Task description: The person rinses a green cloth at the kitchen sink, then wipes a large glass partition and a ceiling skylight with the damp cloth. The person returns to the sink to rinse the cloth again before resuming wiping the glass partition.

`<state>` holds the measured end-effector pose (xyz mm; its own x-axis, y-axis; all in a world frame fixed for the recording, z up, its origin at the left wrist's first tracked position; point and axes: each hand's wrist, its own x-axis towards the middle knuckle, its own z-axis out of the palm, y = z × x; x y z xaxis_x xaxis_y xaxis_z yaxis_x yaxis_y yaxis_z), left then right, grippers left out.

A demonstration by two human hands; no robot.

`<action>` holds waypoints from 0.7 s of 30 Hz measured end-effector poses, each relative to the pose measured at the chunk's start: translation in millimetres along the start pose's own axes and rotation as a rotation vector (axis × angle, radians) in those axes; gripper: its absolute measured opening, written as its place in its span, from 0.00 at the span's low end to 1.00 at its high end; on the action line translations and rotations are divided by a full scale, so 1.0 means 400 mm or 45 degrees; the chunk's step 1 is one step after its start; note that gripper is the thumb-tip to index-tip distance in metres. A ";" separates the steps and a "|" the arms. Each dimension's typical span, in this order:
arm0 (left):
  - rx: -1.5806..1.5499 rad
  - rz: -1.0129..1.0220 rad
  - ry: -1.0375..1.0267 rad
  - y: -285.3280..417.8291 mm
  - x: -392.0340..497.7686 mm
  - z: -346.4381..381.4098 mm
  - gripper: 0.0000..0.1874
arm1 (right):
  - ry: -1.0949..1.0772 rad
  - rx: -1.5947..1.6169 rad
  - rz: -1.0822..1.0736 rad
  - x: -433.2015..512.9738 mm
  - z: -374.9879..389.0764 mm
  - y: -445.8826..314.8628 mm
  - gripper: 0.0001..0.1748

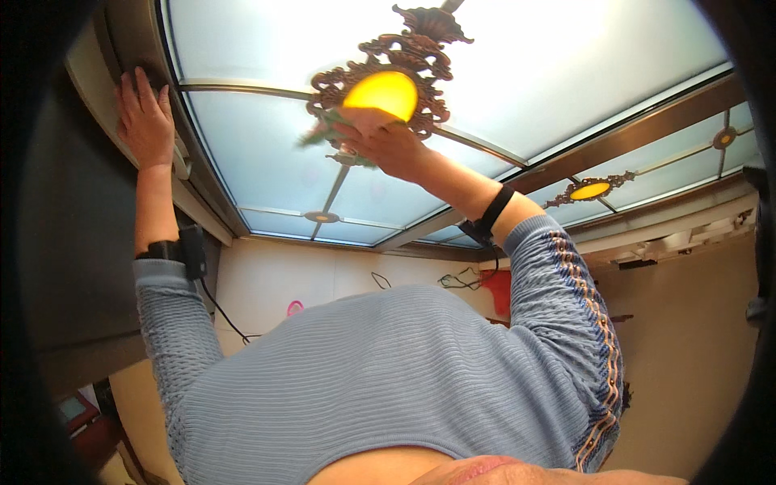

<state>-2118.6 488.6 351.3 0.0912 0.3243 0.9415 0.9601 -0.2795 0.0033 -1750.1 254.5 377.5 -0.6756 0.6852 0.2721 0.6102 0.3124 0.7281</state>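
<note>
A frosted glass door panel (pixel 254 142) with metal bars fills the upper view. At its centre sits a dark bronze scrollwork ornament (pixel 324 85) around a glowing yellow oval (pixel 394 91). My right hand (pixel 391 145) presses a green cloth (pixel 327 128) against the lower part of this ornament; both are slightly blurred, and the hand covers the oval's lower edge. To the left, my left hand (pixel 145 121) lies flat on the brown door frame (pixel 163 36), fingers a little apart and holding nothing. A small round medallion (pixel 321 216) marks a lower bar crossing.
A second glass panel (pixel 661 160) with a similar ornament (pixel 588 190) stands to the right. Below, a red item (pixel 498 292), thin cords (pixel 461 280) and a pink ring (pixel 295 307) show near the pale surface. A black cable (pixel 223 310) hangs from my left wrist's device (pixel 193 251).
</note>
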 end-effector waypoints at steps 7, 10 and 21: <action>0.245 -0.041 -0.131 0.011 0.008 -0.023 0.33 | 0.036 -0.114 0.356 -0.284 -0.148 0.395 0.22; 0.264 -0.089 -0.114 0.046 -0.015 -0.057 0.34 | 0.247 -0.603 0.483 -0.368 -0.301 0.591 0.37; 0.223 -0.513 -0.923 0.387 -0.761 -0.451 0.35 | -0.085 0.054 0.350 -0.736 -0.032 0.162 0.31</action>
<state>-2045.3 183.7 125.8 -0.1772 0.8851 0.4303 0.9772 0.1065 0.1835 -1517.2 64.7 352.6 -0.4544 0.7896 0.4125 0.7844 0.1352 0.6053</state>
